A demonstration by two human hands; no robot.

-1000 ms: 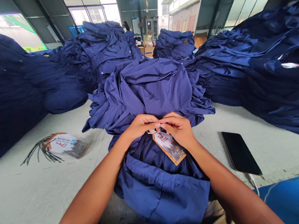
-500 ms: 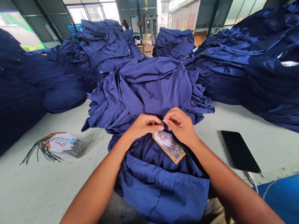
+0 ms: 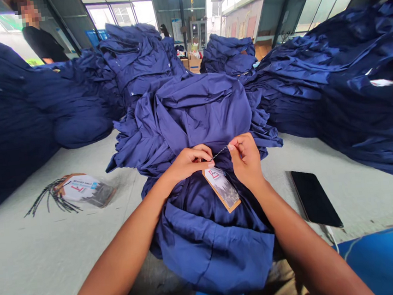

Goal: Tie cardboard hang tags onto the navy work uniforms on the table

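A dark, speckled cord [image 3: 220,152] stretches between my hands. My right hand [image 3: 246,157] pinches its far end and pulls it up to the right. With thumb and fingers pressed together, my left hand [image 3: 194,160] grips near the cord's other end; what exactly lies between those fingertips is partly hidden. Just below hangs a printed hang tag [image 3: 222,189], white and grey with a brown backing, against the garment. The navy blue garment [image 3: 200,119] spreads across the table under both hands, its lower part draping over the front edge.
On the left of the white table [image 3: 26,256] lies a bundle of hang tags [image 3: 87,190] with dark cords. A phone [image 3: 316,198] with a white cable lies at right. Piles of navy garments [image 3: 342,68] flank both sides. A person [image 3: 42,41] stands behind the left pile.
My right hand has moved right, away from my left, drawing the cord out straight. The hang tag has shifted slightly. A person at the back left has come further into view.
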